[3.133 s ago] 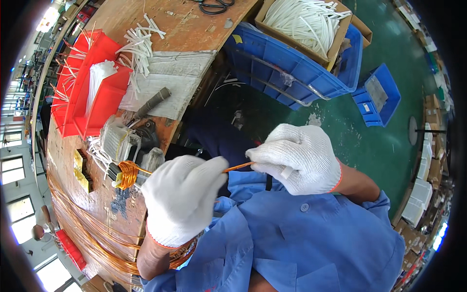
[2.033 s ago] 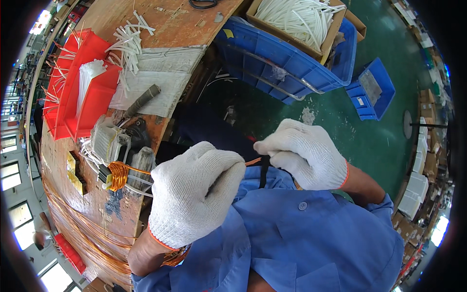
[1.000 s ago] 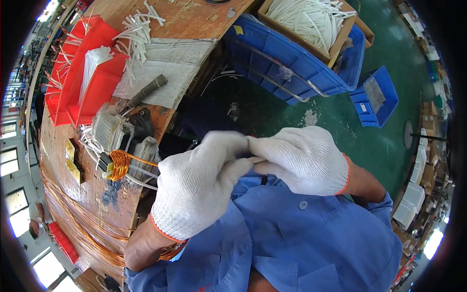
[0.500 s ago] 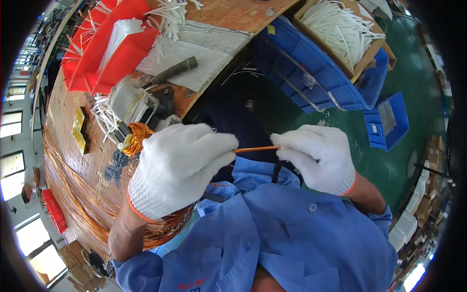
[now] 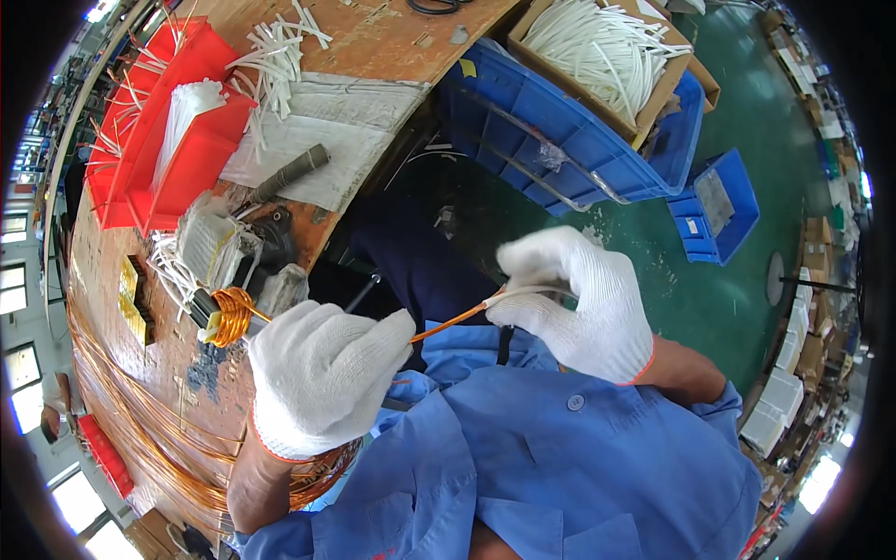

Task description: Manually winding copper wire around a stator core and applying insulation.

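Head view: wire (image 5: 450, 326) in left hand (image 5: 324, 375), bin label (image 5: 692, 226) illegible

A wire coil (image 5: 233, 315) sits on the workbench (image 5: 191, 359) left of the left hand (image 5: 322, 373); tubes (image 5: 607, 51) lie in a cardboard box (image 5: 569, 79).

Free to pass right of centre, above the green floor (image 5: 695, 322), between the right hand (image 5: 583, 303) and the small blue bin (image 5: 733, 201). Barred at upper right of centre by the large blue crate (image 5: 523, 140). Crossed mid-frame, from the left hand (image 5: 331, 369) to the right hand, by a coppery wire (image 5: 448, 327). Tight left of centre, beside the wire coil (image 5: 233, 317). Open above the pale sheet (image 5: 359, 107) at upper left, save for the dark roll (image 5: 291, 173); walled off farther left by red bins (image 5: 201, 140).
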{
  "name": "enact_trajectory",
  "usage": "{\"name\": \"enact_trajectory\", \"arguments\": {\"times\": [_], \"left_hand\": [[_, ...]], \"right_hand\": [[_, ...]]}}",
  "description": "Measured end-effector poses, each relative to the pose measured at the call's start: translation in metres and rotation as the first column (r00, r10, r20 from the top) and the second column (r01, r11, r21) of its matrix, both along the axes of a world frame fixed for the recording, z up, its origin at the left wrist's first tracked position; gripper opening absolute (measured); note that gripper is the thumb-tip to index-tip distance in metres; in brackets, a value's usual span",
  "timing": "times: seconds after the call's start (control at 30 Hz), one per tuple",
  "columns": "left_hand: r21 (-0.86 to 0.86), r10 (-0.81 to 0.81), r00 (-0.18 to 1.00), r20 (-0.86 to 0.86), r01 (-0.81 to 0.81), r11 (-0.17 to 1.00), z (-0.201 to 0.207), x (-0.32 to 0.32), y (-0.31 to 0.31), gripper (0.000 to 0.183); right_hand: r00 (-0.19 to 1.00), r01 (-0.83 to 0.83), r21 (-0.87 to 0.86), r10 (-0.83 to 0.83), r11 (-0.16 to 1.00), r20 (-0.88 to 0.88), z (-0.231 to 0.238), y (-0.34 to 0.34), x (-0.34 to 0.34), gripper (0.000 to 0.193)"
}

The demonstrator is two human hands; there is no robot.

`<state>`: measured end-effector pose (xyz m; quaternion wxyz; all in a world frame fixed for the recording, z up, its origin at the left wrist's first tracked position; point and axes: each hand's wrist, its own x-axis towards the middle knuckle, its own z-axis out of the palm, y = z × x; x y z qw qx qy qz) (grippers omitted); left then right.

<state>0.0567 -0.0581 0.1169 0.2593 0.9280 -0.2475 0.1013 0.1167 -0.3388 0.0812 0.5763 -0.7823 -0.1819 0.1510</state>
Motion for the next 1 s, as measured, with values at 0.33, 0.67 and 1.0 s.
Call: {"name": "enact_trajectory", "arguments": {"times": [0.33,0.67,1.0], "left_hand": [[-0.02,0.029,0.997,-0.072,-0.031,0.999,0.0,0.009,-0.019,0.032],[-0.32,-0.085,0.749,-0.657,-0.176,0.931,0.014,0.033,-0.043,0.015],[-0.297,-0.107,0.616,-0.781,-0.215,0.93,0.022,0.04,-0.043,0.024]], "right_hand": [[0.999,-0.051,0.0,0.051,0.999,-0.005,0.014,0.0,0.004,0.028],[0.781,-0.129,-0.212,0.231,0.969,0.581,-0.003,-0.009,0.012,0.025],[0.792,-0.06,-0.146,0.136,0.987,0.596,-0.008,-0.021,0.012,0.029]]}}
